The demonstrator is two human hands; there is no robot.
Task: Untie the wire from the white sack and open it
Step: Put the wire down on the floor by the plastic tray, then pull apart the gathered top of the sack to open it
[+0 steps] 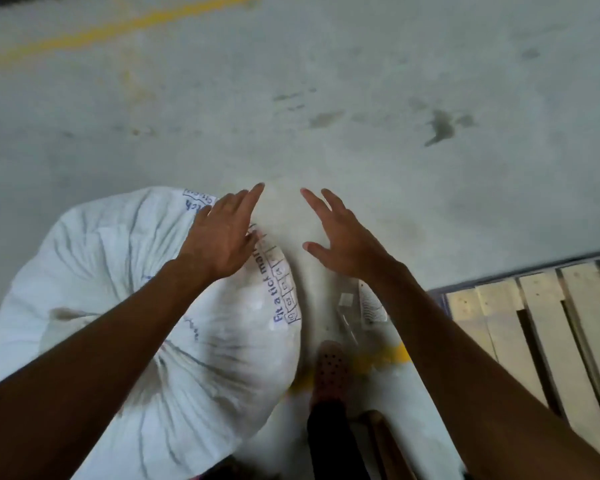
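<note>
Sack: white sack (118,271), woven plastic cloth, full and rounded, standing on the floor (361,98) at the lower left of the view; its fabric is drawn in radiating pleats toward a gathered neck (160,355), partly hidden under the left forearm; blue print runs along its right edge.
Wire: cannot be made out at the neck.
Left hand: left hand (219,237) palm down over the sack's upper right edge, fingers straight and slightly spread, gripping nothing; whether the palm touches the cloth is unclear.
Right hand: right hand (343,244) above bare floor just right of the sack, fingers splayed, thumb apart, empty.
Floor: pale grey concrete, smooth, with dark blotches and a yellow painted line (118,29) toward the far left corner.
Pallet: wooden pallet (534,323) of light planks with dark gaps at the right edge.
Foot: perforated shoe (331,370) beside the sack's right side, over a yellow floor mark.
Wrapper: clear plastic scrap (364,306) lying between shoe and pallet.
</note>
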